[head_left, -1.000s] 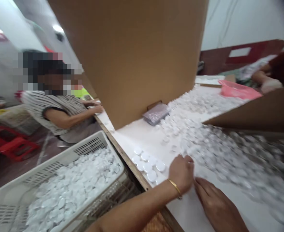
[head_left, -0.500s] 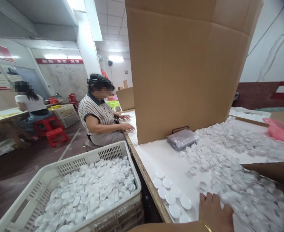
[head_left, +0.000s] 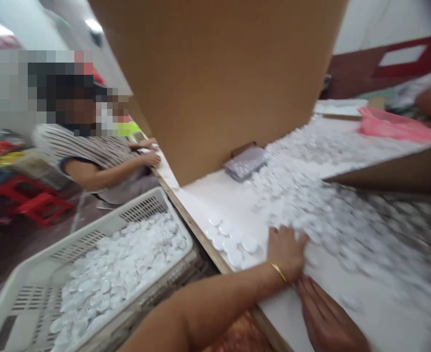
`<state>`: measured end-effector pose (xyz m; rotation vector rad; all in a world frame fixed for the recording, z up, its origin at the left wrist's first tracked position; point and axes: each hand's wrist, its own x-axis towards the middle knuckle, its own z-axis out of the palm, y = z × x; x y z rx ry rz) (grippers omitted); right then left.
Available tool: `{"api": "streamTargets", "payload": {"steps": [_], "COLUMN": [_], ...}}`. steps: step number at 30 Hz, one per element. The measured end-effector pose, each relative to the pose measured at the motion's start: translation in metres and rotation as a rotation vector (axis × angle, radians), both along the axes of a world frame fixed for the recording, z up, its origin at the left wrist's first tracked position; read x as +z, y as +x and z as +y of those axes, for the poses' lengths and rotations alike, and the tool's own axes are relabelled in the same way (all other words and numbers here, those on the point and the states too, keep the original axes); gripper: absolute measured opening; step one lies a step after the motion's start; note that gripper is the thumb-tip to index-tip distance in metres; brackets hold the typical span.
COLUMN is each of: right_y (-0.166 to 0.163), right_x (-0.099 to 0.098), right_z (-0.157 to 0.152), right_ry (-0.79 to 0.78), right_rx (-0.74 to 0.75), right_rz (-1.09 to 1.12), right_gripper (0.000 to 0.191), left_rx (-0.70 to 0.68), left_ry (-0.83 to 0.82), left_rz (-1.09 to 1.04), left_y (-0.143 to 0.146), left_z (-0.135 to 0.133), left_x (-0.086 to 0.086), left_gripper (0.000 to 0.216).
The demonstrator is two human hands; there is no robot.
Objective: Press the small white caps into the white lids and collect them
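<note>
My left hand (head_left: pixel 286 250), with a thin gold bangle at the wrist, rests on the white table (head_left: pixel 215 203) at the near edge of a big heap of white caps (head_left: pixel 321 205); its fingers curl onto the caps, smeared by motion. Just left of it lie several white caps laid flat (head_left: pixel 232 239) by the table edge. My right hand (head_left: pixel 327 320) lies on the table below and right of the left, fingers stretched toward it, also blurred.
A tall cardboard sheet (head_left: pixel 215 78) stands across the table. A white crate of caps (head_left: pixel 101 274) sits at lower left. A seated person in a striped top (head_left: pixel 90 156) works at the left. A clear bagged packet (head_left: pixel 246 162), pink bag (head_left: pixel 395 128) and cardboard flap (head_left: pixel 391 168) lie farther on.
The view has swung back down and left. My left hand sits at the heap's edge as before, and my right hand has come back into view beneath it.
</note>
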<state>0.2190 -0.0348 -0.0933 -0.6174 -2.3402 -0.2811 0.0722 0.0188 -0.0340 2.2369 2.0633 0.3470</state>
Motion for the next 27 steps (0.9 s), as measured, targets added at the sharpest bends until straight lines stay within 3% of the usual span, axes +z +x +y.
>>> {"api": "streamTargets", "payload": {"steps": [4, 8, 15, 19, 27], "right_y": [-0.005, -0.01, -0.007, -0.001, 0.011], "right_x": [0.028, 0.039, 0.046, 0.05, 0.057], "right_z": [-0.009, -0.006, -0.002, 0.002, 0.008], "right_ry": [-0.191, -0.35, -0.571, -0.68, -0.725], "right_rx": [-0.138, -0.186, -0.172, -0.259, -0.343], "right_rz": [-0.068, -0.053, 0.146, 0.198, 0.191], "right_gripper": [0.041, 0.036, 0.034, 0.032, 0.032], "left_rx": [0.046, 0.124, 0.116, 0.047, 0.018], "left_ry": [0.001, -0.059, -0.111, -0.028, 0.016], "left_rz": [0.012, -0.055, -0.053, 0.031, 0.128], "left_y": [0.002, -0.002, 0.003, 0.018, 0.025], "left_z": [0.003, 0.008, 0.013, 0.009, 0.01], "left_x": [0.008, 0.009, 0.013, 0.01, 0.009], "left_gripper": [0.025, 0.037, 0.041, 0.038, 0.039]}}
